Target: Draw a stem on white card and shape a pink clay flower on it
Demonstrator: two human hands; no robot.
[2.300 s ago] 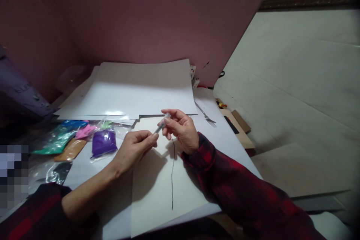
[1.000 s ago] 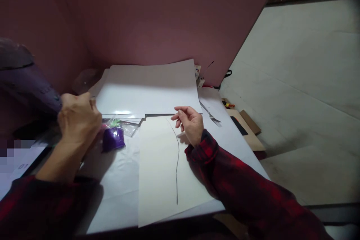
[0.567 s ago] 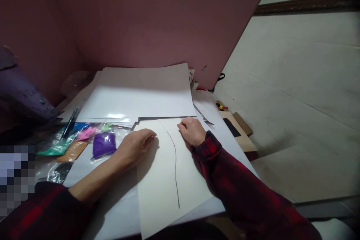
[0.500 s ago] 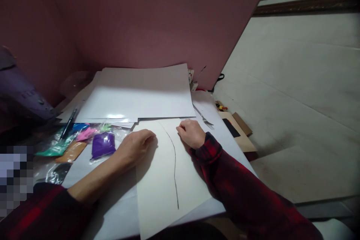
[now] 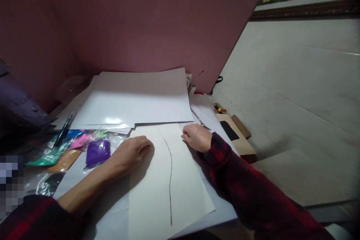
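A cream sheet of paper [image 5: 152, 195] lies lengthwise before me, a long curved dark line drawn down its middle. Over its upper left edge rests my left hand [image 5: 133, 153], closed, fingers curled together; the fingertips are hidden from me. At the upper right edge is my right hand [image 5: 197, 137], also closed, thumb against the curled fingers. Whether it pinches the paper edge or something small I cannot make out. Just behind this hand lies a fork [image 5: 199, 117], its tines partly covered by it.
Large white sheets [image 5: 140, 97] are stacked at the back against the pink wall. To the left lie bagged coloured pieces, including a purple packet [image 5: 98, 152], and a dark pen [image 5: 63, 131]. A cardboard box [image 5: 242, 140] stands beyond the table's right side.
My right hand has shifted right relative to the cream sheet and now partly covers the fork. The left hand stays at the sheet's left edge. The view has tilted slightly.
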